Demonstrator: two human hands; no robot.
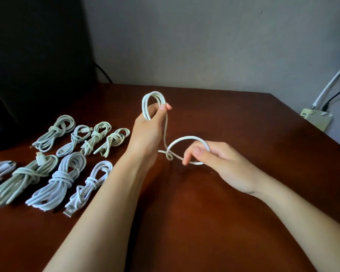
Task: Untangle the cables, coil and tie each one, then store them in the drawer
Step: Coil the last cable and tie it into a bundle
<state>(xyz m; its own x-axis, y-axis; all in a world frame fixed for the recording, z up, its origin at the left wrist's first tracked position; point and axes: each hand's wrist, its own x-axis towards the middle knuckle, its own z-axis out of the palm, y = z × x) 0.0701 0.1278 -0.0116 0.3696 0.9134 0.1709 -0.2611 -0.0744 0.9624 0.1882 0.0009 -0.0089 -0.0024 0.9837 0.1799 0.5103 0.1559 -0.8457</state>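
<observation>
Left hand (148, 132) pinches white cable (166, 132) coils at frame centre, right hand (210, 156) grips its loose loop just right, eight tied bundles (67, 171) on table (243, 213) lower left.

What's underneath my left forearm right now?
The brown wooden table and the edge of the nearest tied white cable bundle; the left forearm hides whatever else lies there.
</observation>
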